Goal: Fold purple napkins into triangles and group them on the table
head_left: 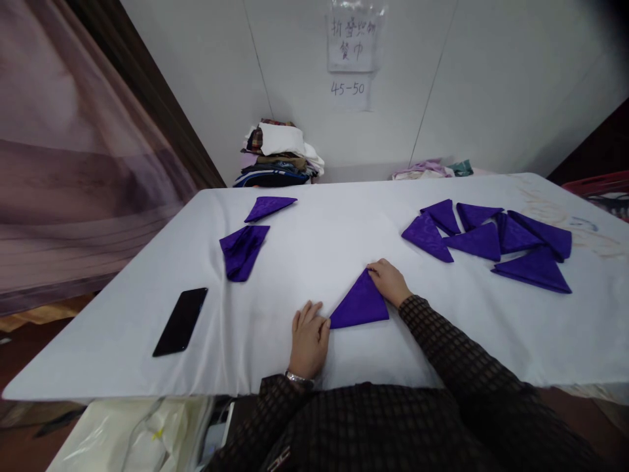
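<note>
A purple cloth napkin [361, 303], folded into a triangle, lies flat on the white-covered table in front of me. At its top corner, the fingertips of my right hand [389, 282] are closed on the fabric. My left hand [309, 339] rests on the table by the napkin's left corner, fingers stretched and slightly apart, with the thumb side touching that corner. Over to the left are a small folded purple napkin [270, 207] and a looser, rumpled purple napkin [244, 252]. Several triangular purple napkins [474, 241] lie in an overlapping group on the right.
A black phone [181, 321] lies on the white tablecloth [122, 328] at the left. Behind the table, a stack of folded clothes [280, 157] and more cloth [427, 170] sit against the wall. Pinkish curtains [88, 144] hang at the left. Paper signs [351, 56] are on the wall.
</note>
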`<control>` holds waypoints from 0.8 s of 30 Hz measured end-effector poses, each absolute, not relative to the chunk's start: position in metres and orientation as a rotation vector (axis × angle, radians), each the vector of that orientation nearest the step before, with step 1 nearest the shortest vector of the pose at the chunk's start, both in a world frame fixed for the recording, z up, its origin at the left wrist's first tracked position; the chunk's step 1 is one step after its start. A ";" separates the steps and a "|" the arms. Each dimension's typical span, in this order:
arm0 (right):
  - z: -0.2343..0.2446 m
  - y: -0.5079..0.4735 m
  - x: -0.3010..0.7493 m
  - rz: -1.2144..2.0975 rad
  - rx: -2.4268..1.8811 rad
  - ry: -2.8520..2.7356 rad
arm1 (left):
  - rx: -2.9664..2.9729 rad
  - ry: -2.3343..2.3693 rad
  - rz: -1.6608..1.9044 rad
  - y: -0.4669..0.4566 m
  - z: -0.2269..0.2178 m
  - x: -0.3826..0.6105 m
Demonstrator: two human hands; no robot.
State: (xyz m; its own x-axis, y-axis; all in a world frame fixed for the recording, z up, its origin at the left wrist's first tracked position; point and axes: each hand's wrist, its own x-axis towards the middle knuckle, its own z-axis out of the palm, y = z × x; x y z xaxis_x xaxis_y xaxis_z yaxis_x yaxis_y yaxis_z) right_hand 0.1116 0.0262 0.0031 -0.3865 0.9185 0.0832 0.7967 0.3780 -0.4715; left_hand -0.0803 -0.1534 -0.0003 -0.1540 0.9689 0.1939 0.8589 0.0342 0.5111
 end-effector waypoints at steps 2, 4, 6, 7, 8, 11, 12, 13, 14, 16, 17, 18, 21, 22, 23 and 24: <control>0.005 0.026 0.110 0.501 -1.532 -2.323 | 1.881 2.113 0.783 -0.154 -0.001 -0.080; 0.005 0.026 0.110 0.493 -1.548 -2.327 | 1.868 2.130 0.788 -0.156 -0.002 -0.081; 0.005 0.025 0.109 0.486 -1.545 -2.329 | 1.859 2.149 0.804 -0.159 -0.004 -0.084; 0.004 0.025 0.110 0.483 -1.540 -2.331 | 1.859 2.153 0.811 -0.160 -0.005 -0.085; 0.004 0.025 0.110 0.481 -1.536 -2.331 | 1.862 2.152 0.815 -0.162 -0.006 -0.086; 0.002 0.024 0.110 0.483 -1.529 -2.325 | 1.884 2.127 0.813 -0.165 -0.008 -0.090; 0.002 0.024 0.110 0.485 -1.528 -2.324 | 1.889 2.121 0.809 -0.165 -0.008 -0.091; 0.002 0.024 0.111 0.484 -1.530 -2.325 | 1.889 2.121 0.802 -0.165 -0.008 -0.091; 0.003 0.024 0.111 0.478 -1.534 -2.327 | 1.887 2.124 0.791 -0.165 -0.007 -0.091; 0.003 0.023 0.110 0.460 -1.547 -2.341 | 1.885 2.136 0.760 -0.166 -0.006 -0.090; 0.004 0.023 0.110 0.450 -1.552 -2.351 | 1.886 2.143 0.743 -0.166 -0.005 -0.090; 0.004 0.023 0.111 0.440 -1.554 -2.361 | 1.890 2.149 0.725 -0.167 -0.005 -0.089; 0.005 0.023 0.111 0.426 -1.542 -2.380 | 1.913 2.156 0.680 -0.169 -0.003 -0.087; 0.005 0.023 0.111 0.425 -1.535 -2.383 | 1.925 2.150 0.667 -0.169 -0.002 -0.087; 0.004 0.023 0.112 0.422 -1.528 -2.387 | 1.940 2.142 0.652 -0.169 -0.002 -0.088; 0.004 0.023 0.112 0.418 -1.521 -2.394 | 1.953 2.138 0.639 -0.169 -0.001 -0.088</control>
